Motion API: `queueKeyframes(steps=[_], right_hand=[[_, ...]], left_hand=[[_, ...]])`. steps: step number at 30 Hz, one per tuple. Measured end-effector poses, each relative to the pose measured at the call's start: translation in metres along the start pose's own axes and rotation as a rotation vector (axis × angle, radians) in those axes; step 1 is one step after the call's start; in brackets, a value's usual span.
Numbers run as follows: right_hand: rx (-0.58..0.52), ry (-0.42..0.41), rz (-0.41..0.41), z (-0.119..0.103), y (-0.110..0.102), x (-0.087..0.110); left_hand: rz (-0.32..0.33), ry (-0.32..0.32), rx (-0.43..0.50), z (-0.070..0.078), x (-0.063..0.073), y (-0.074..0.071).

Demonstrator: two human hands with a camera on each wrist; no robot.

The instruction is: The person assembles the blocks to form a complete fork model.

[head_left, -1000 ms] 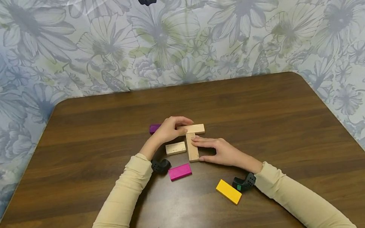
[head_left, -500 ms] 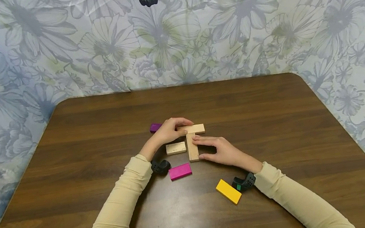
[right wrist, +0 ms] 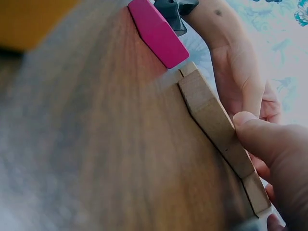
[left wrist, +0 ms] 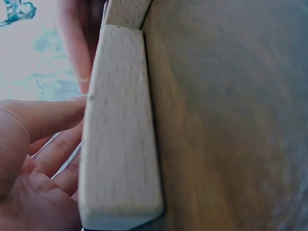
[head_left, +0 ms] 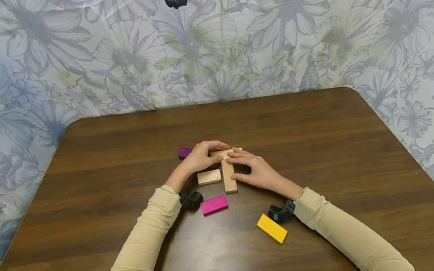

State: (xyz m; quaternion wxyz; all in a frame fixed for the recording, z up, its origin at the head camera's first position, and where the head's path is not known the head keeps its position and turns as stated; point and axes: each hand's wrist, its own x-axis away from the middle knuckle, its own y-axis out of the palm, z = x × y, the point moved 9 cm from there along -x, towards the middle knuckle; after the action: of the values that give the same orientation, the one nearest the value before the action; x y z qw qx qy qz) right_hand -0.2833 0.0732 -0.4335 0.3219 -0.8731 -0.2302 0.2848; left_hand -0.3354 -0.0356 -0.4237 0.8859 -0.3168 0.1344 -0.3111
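Note:
Two plain wooden blocks form a T on the table. My left hand (head_left: 199, 157) pinches the crosswise block (head_left: 224, 152) near its left end, with thumb on the near side and fingers on the far side. The right hand (head_left: 259, 171) has its fingertips at the joint of the T. Its thumb (right wrist: 245, 120) touches the lengthwise block (head_left: 230, 182), seen in the right wrist view. Just left of that lies a shorter plain block (head_left: 209, 177). In the left wrist view a plain block (left wrist: 120, 125) in the foreground hides my left fingertips.
A magenta block (head_left: 214, 205) lies nearer me, and a yellow block (head_left: 272, 229) sits at an angle close to my right wrist. A purple block (head_left: 184, 153) shows partly behind my left hand. The brown table (head_left: 119, 134) ends at a flower-patterned wall covering (head_left: 191, 57).
My right hand has shifted away from me along the lengthwise block, its fingertips now over the crosswise block's edge. The left hand and the blocks stay in place.

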Motion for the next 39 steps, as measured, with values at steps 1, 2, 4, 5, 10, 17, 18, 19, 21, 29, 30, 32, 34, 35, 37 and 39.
queueKeyframes(steps=[1, 2, 4, 5, 10, 17, 18, 19, 21, 29, 30, 32, 34, 35, 37, 39], right_hand=[[0.001, -0.003, -0.002, 0.000, 0.000, 0.000], [0.003, -0.005, -0.003, 0.000, 0.000, 0.000], [0.004, -0.011, -0.005, 0.001, 0.001, 0.000], [0.004, -0.014, -0.006, 0.001, 0.001, 0.001], [0.008, -0.009, -0.005, 0.001, 0.000, 0.000], [0.003, 0.000, 0.003, -0.002, -0.003, -0.002], [0.002, 0.000, 0.003, -0.002, -0.004, -0.002], [0.001, 0.000, 0.004, -0.002, -0.004, -0.002], [-0.001, 0.002, 0.001, -0.002, -0.003, -0.002], [-0.010, 0.012, -0.008, 0.001, 0.001, 0.000], [-0.013, 0.010, -0.007, 0.001, 0.001, 0.000], [-0.020, 0.005, -0.002, 0.000, 0.001, 0.000], [-0.022, 0.000, 0.003, 0.000, 0.000, 0.000], [-0.019, 0.001, 0.004, 0.000, 0.000, 0.000], [-0.015, 0.004, 0.004, 0.000, -0.001, -0.001], [-0.013, 0.010, 0.002, 0.000, -0.002, -0.002]], left_hand=[[0.000, 0.001, 0.000, 0.000, 0.000, 0.000], [0.004, 0.002, 0.001, 0.000, 0.001, 0.000], [0.026, 0.013, 0.001, 0.002, 0.003, -0.004], [0.046, 0.021, -0.001, 0.003, 0.005, -0.008], [0.191, 0.049, 0.003, 0.008, 0.029, -0.034], [0.180, 0.006, 0.018, 0.005, 0.078, -0.042], [0.161, -0.004, 0.002, 0.003, 0.083, -0.039], [0.142, -0.011, -0.014, 0.001, 0.087, -0.037], [0.107, -0.029, -0.036, -0.003, 0.094, -0.033], [0.042, 0.011, -0.104, -0.011, 0.095, -0.011], [0.048, 0.019, -0.113, -0.012, 0.094, -0.008], [0.071, 0.032, -0.120, -0.012, 0.092, -0.005], [0.115, 0.035, -0.119, -0.012, 0.091, -0.005], [0.138, 0.035, -0.119, -0.012, 0.090, -0.005], [0.179, 0.033, -0.114, -0.013, 0.089, -0.007], [0.205, 0.032, -0.114, -0.013, 0.089, -0.008]])
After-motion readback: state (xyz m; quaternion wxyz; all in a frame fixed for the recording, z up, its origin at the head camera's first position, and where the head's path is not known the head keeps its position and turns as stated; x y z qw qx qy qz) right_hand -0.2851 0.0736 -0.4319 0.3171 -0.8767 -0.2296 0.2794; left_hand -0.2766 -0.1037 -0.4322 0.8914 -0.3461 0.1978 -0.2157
